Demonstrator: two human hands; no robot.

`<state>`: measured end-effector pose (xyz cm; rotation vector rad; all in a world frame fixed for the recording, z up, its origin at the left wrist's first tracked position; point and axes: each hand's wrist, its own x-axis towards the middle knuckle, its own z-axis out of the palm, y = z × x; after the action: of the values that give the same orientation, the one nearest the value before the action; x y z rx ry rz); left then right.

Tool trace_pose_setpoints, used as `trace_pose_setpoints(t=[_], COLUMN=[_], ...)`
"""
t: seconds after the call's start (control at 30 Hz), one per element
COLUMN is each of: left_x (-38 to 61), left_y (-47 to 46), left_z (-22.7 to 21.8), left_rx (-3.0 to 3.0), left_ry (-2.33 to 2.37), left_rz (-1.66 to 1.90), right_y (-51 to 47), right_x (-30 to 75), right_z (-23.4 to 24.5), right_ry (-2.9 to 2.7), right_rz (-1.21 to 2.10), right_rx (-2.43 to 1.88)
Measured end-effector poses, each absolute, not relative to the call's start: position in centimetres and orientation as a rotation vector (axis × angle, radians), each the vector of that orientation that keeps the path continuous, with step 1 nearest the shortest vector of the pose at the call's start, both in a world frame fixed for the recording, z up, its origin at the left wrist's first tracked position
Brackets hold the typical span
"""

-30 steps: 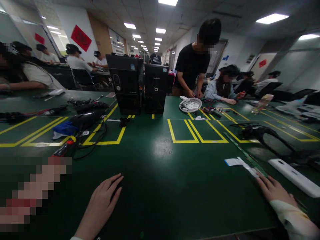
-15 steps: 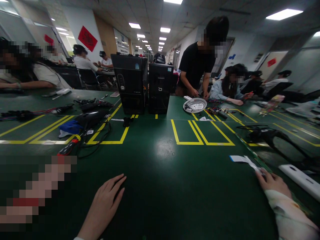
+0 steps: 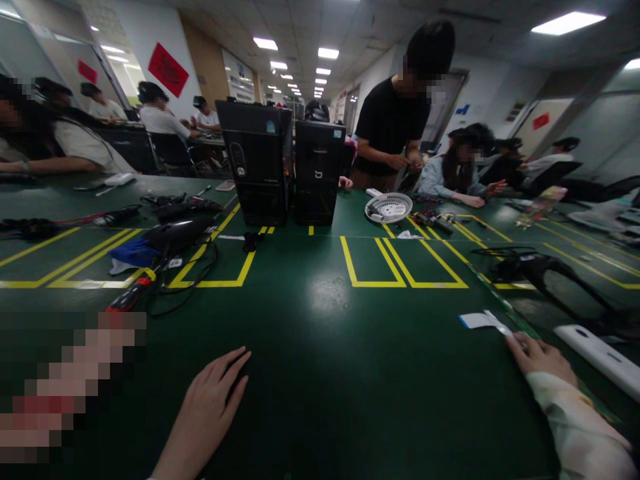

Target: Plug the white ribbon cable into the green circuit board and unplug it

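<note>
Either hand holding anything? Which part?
Left hand lies flat on the table, empty. Right hand touches the near end of the white strip; grip cannot be told.

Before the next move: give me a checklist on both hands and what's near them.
1. Left hand free: ok, flat on the green table, holding nothing.
2. Right hand grip on white paper strip: cannot tell; fingertips at its near end.
3. White bar apart from right hand: ok, lies to its right, untouched.
4. Red-handled tool away from left hand: ok, ahead-left among black cables.
5. Other people apart: ok, standing person works at the far edge by the white basket.
</note>
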<state>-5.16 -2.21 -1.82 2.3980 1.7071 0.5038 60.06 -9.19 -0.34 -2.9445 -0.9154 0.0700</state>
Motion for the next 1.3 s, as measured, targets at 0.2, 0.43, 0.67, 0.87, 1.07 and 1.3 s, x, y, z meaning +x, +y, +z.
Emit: trace_pose_setpoints(t=[0.2, 0.43, 0.67, 0.87, 1.07, 1.3], left_x=[-5.3, -5.4, -4.9, -5.0, -4.9, -4.0], left_y=[-2.3, -2.3, -2.4, -2.3, -2.1, -2.8], left_z=[-1.9, -1.9, -1.4, -1.5, -1.4, -0.1], left_rx=[2.4, 2.374, 2.407, 2.418, 2.449, 2.481], left_ry=[1.686, 1.699, 1.689, 1.694, 1.669, 1.667], left_rz=[0.509, 0.496, 0.562, 0.545, 0.522, 0.552], right_y=[-9.6, -9.9, -9.2, -7.4, -6.5, -7.7], right_x=[59.1, 59.1, 58.8, 49.6, 34.5, 25.1], right_z=[-0.7, -0.6, -1.7, -2.0, -0.4, 0.2], right_ry=[-1.001, -1.215, -1.521, -2.035, -2.398, -2.483], right_rz=[-0.08, -0.171, -0.097, -0.152, -0.095, 0.019], right_rx=[-2.863, -2.737, -2.51, -1.844, -1.372, -1.228])
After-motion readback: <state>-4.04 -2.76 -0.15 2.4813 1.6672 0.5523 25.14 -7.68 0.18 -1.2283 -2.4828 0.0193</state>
